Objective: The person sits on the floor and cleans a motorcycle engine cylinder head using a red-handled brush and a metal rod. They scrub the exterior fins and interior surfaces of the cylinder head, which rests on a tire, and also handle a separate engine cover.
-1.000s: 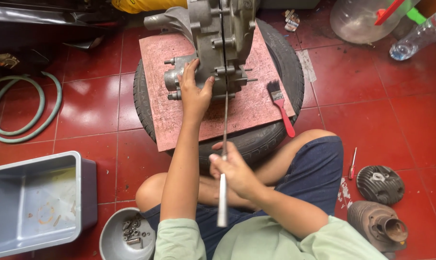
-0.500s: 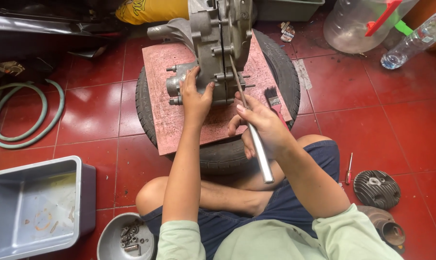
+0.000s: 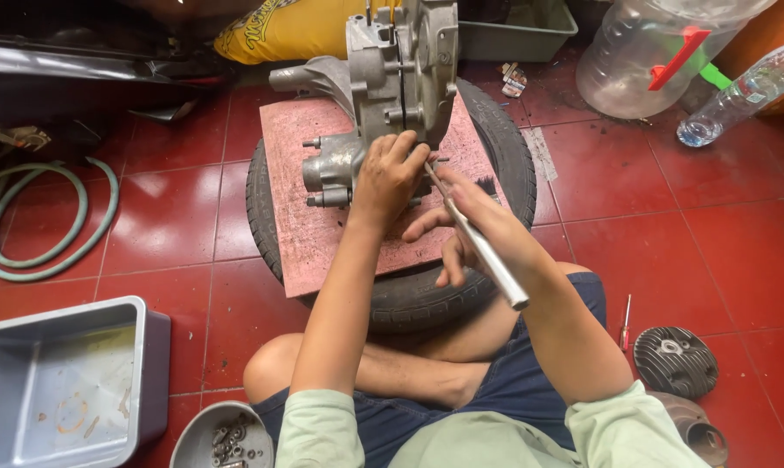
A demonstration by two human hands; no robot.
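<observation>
Head view — left hand braces the engine casing at twelve o'clock on the red board; right hand grips a socket driver, seating it — alignment matters next.

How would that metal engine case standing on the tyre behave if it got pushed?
The engine case looks like thick cast metal, so probably heavy and rigid. It stands tall on a flat board over the tyre, steadied by the left hand, so it may tip if shoved.
</observation>
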